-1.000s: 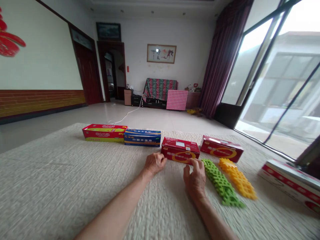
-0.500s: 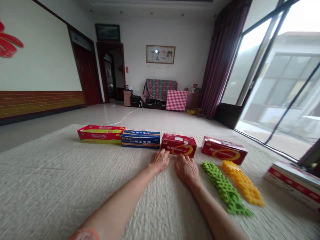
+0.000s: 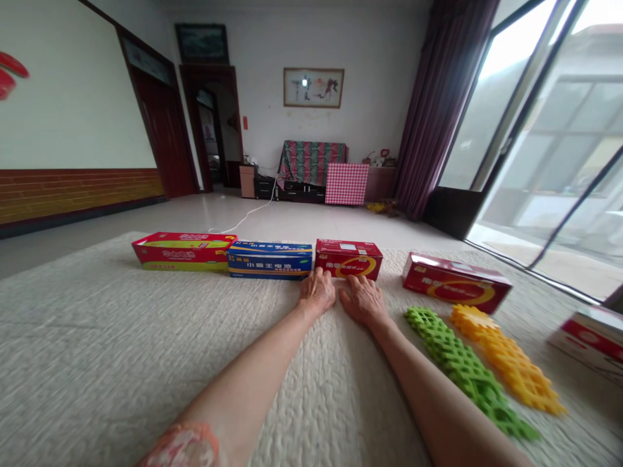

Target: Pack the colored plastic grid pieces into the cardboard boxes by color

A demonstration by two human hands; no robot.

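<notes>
Both my hands rest side by side on the cream quilted cloth [image 3: 97, 350], fingertips pressed against the near face of a red box [image 3: 348, 257]. My left hand [image 3: 317, 291] touches its left part, my right hand [image 3: 362, 300] its right part. Fingers lie flat and stretched forward, holding nothing. The red box stands end to end with a blue box [image 3: 270, 259], which adjoins a red and yellow box [image 3: 183, 250], forming a row.
Another red box [image 3: 455, 282] lies apart at the right. A green lattice strip [image 3: 466, 366] and a yellow lattice strip [image 3: 509, 366] lie beside my right arm. One more red and white box [image 3: 591, 335] sits at the far right edge.
My hands have slid the red box away from me and leftward until it stands against the blue box. The view has dropped lower and nearer the cloth.
</notes>
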